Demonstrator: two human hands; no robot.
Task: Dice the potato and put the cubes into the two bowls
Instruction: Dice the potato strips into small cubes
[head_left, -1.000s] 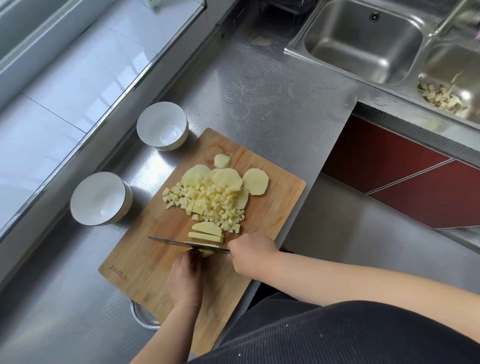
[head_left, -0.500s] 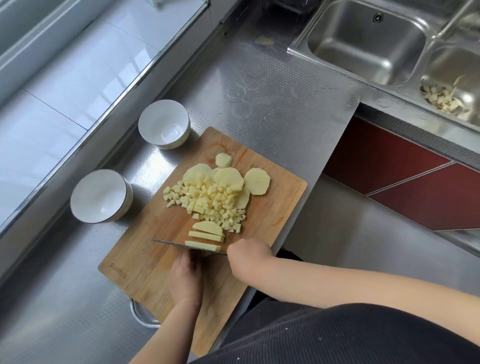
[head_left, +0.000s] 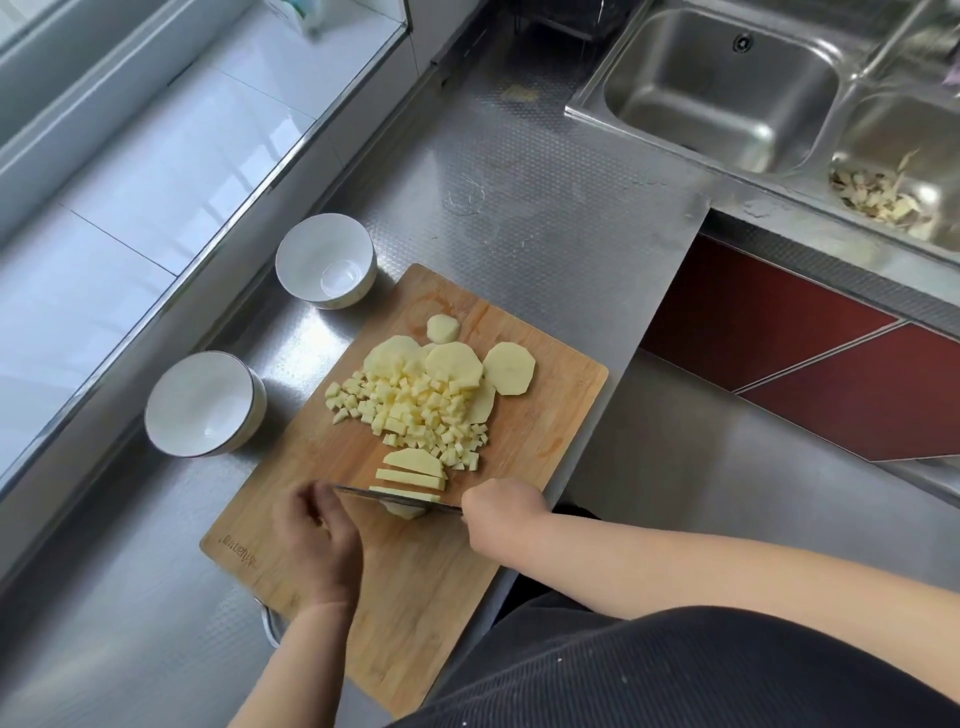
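Observation:
A wooden cutting board (head_left: 426, 582) lies on the steel counter. A heap of potato cubes (head_left: 415, 410) sits mid-board, with round potato slices (head_left: 506, 369) behind it and cut strips (head_left: 413, 470) in front. My right hand (head_left: 501, 506) is shut on the knife (head_left: 395, 499), whose blade lies across a potato slice (head_left: 405, 512) at the near end of the strips. My left hand (head_left: 317, 540) rests on the board left of the blade, fingers curled, off the slice. Two white bowls (head_left: 326, 260) (head_left: 205, 402), both empty, stand left of the board.
A double steel sink (head_left: 722, 88) is at the back right, with potato peelings (head_left: 878, 195) in its right basin. The counter edge drops off just right of the board. A tiled ledge runs along the left. A metal rim (head_left: 270, 623) shows under the board's near corner.
The knife has cut further strips off the slice and stepped toward me. My left hand has slid left, off the slice it was holding.

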